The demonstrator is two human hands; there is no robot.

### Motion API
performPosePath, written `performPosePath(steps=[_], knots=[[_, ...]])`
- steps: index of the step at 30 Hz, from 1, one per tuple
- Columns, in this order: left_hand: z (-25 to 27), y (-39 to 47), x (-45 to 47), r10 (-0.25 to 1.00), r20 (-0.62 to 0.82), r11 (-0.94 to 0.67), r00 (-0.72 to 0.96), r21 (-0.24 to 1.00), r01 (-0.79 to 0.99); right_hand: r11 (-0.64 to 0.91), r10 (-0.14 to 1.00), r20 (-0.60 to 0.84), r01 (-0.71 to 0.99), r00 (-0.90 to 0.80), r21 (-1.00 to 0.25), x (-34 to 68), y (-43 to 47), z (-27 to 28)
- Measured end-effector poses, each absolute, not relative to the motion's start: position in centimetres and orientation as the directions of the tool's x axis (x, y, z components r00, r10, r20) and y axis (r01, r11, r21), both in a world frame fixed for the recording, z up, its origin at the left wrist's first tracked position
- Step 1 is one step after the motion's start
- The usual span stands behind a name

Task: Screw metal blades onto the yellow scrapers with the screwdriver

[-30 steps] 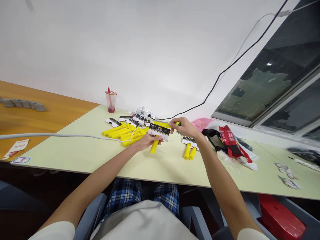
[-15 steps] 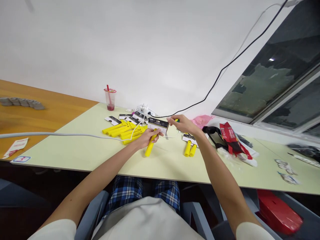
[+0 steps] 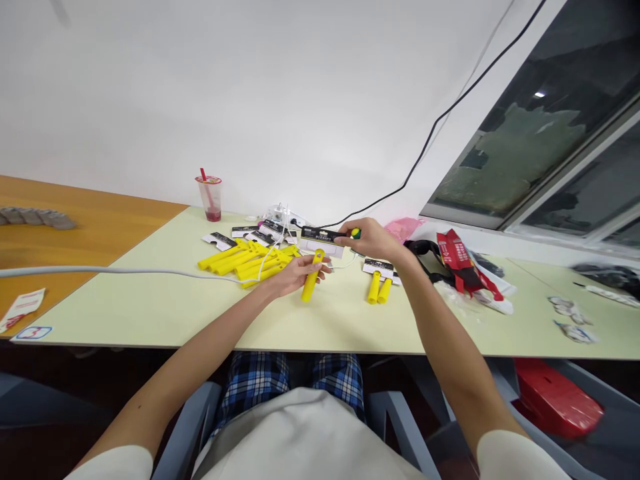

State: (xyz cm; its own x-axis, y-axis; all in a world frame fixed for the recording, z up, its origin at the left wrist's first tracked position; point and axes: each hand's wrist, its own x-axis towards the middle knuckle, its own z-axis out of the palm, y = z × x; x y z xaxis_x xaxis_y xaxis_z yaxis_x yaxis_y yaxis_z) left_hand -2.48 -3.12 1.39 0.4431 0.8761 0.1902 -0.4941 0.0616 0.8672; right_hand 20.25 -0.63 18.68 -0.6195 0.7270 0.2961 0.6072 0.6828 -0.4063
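Observation:
My left hand (image 3: 297, 272) is closed around a yellow plastic handle (image 3: 311, 281) that has a hole at its upper end. A black-and-white cardboard card (image 3: 323, 241) is right above and behind that end; whether the two are joined I cannot tell. The fingertips of my right hand (image 3: 365, 238) are pinched together at the card's right edge. Out of that hand pokes the rounded end of a green-and-yellow object (image 3: 355, 233), perhaps a tool handle, mostly hidden by the fingers. To the left lie several more yellow handles (image 3: 235, 260) with similar cards (image 3: 220, 241).
Two carded yellow handles (image 3: 374, 288) lie right of my hands on the pale table (image 3: 165, 307). A white cable (image 3: 150, 270) crosses at left. A cup with a straw (image 3: 211, 200) stands near the wall. At right are a red package (image 3: 457, 260) and a black strap-like item (image 3: 425, 253).
The card has tipped, so its face looks narrower, and the handle's holed end now shows in front of it. My right hand has risen slightly. The whole view has shifted a little.

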Motion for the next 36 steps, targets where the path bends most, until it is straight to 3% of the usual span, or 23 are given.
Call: performPosePath(steps=[5, 11, 14, 18, 23, 31, 36], knots=[[1.1, -3.3, -2.4, 0.844, 0.146, 0.086, 0.516, 0.912, -0.400, 0.692, 0.717, 0.450, 0.625, -0.533, -0.362, 23.2, -2.2, 21.9], [0.6, -3.5, -1.9, 0.816, 0.097, 0.093, 0.570, 0.951, -0.295, 0.650, 0.743, 0.443, 0.697, -0.501, -0.303, 25.9, -0.9, 22.0], [0.0, -3.7, -1.5, 0.786, 0.066, 0.106, 0.615, 0.965, -0.239, 0.601, 0.790, 0.365, 0.741, -0.493, -0.301, 27.5, 2.1, 20.0], [-1.1, -4.1, -0.7, 0.754, 0.006, 0.161, 0.657, 0.968, -0.193, 0.426, 0.905, 0.143, 0.839, -0.401, -0.339, 30.5, 6.8, 16.5], [-1.9, -4.2, -0.2, 0.744, -0.013, 0.156, 0.668, 0.975, -0.155, 0.293, 0.940, -0.065, 0.890, -0.335, -0.350, 34.4, 10.8, 12.4], [-2.1, -4.1, -0.3, 0.786, 0.008, 0.141, 0.619, 0.972, -0.190, 0.190, 0.952, -0.155, 0.906, -0.265, -0.379, 36.6, 13.1, 8.5], [-2.3, -4.1, -0.1, 0.806, 0.022, 0.122, 0.591, 0.972, -0.203, 0.182, 0.973, -0.080, 0.933, -0.216, -0.311, 36.4, 13.5, 7.5]])
